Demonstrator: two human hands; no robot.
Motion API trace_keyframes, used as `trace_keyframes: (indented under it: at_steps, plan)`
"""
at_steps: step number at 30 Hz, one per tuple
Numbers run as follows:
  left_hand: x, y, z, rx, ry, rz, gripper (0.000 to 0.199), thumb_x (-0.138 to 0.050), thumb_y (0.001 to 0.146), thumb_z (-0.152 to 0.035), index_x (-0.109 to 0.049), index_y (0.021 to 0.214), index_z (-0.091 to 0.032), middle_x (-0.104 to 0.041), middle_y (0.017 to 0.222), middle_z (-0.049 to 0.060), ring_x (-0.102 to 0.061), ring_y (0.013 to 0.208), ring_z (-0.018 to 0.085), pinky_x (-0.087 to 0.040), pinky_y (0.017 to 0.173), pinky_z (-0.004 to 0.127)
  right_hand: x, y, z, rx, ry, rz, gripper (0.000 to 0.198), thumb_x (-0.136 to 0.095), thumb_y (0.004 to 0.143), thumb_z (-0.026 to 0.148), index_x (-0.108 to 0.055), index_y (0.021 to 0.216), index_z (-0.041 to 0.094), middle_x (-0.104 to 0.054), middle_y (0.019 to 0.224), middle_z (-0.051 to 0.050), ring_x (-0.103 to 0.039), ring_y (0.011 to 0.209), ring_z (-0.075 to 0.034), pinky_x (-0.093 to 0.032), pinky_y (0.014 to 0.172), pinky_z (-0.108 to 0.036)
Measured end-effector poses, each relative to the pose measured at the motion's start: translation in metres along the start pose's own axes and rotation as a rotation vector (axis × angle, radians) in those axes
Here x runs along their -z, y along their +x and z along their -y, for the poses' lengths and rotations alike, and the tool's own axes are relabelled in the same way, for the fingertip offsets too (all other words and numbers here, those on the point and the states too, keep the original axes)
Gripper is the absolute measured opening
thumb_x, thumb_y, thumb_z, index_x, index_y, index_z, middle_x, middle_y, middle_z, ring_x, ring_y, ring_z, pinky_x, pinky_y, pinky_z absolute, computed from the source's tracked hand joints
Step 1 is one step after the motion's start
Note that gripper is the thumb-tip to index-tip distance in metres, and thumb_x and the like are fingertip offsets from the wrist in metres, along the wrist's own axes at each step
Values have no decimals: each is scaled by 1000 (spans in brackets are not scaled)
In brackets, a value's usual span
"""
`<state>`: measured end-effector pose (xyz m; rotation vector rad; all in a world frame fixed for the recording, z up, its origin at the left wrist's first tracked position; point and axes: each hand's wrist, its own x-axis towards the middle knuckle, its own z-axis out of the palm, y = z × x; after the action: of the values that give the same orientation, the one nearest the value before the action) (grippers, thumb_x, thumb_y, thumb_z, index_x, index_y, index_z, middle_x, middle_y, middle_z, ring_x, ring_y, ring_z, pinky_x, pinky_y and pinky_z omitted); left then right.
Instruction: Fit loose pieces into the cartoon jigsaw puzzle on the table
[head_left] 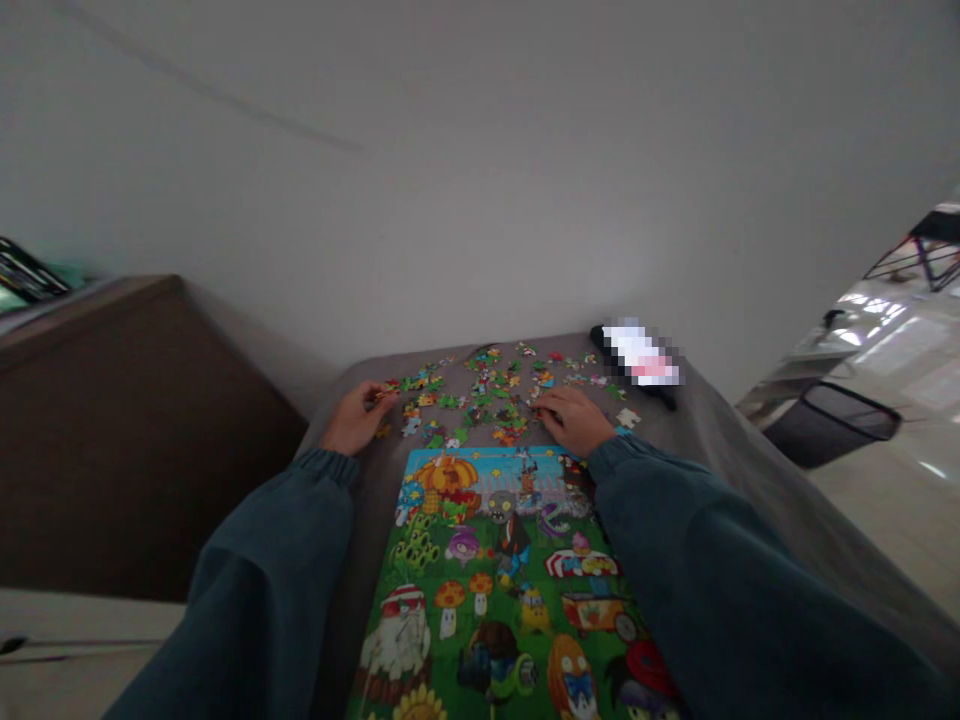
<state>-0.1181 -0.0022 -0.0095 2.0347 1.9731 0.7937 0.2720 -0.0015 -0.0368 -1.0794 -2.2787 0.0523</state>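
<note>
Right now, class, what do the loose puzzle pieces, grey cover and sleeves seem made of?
Loose puzzle pieces: probably cardboard, possibly wood; flat, colour-printed. Grey cover: seemingly cloth, matte, draping down at the right. Sleeves: likely woven fabric, matte, with soft folds and gathered cuffs.

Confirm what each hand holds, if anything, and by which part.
Can't tell: left hand and right hand are at jigsaw pieces, but anything between their fingers is too small to make out.

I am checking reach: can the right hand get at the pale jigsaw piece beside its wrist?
Probably yes: the right hand is close by, and nothing visible covers the pale jigsaw piece lying on the grey cloth.
</note>
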Motion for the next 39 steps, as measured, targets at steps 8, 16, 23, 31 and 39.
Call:
trace_keyframes:
  at_steps: [8,16,23,31,39]
  plan:
    - [-19,15,-28,-182,-44,143,41,-53,85,-55,-74,99,-23,-68,83,4,-61,76,22,-48,73,32,1,1,3,-2,-8,-1,25,-51,89,14,-72,101,17,-71,104,-10,-62,100,-23,-48,93,-39]
    - [-19,11,-24,-196,20,104,35,-65,77,-50,-75,100,-25,-65,103,8,-56,103,29,-40,97,43,4,2,5,-9,-2,13,25,-50,89,14,-73,101,18,-70,104,-11,-62,97,-22,-48,92,-39]
    - [-22,10,-30,-176,-74,129,34,-65,77,-52,-71,94,-22,-73,98,6,-62,95,26,-48,89,38,3,1,5,-16,1,9,26,-50,89,14,-72,100,20,-70,105,-10,-62,99,-22,-48,93,-39]
    - [-14,28,-31,-117,-122,126,49,-50,92,-51,-55,125,-16,-70,104,8,-66,89,22,-54,76,32,2,3,5,-18,-8,16,24,-52,88,13,-72,100,17,-70,104,-11,-62,98,-23,-48,92,-39]
    - [-16,90,-50,-92,82,470,33,-60,94,-34,-58,122,-17,-59,124,10,-62,105,24,-54,87,43,4,2,7,-17,-15,23,22,-53,89,13,-72,99,18,-69,104,-10,-61,99,-22,-48,93,-38]
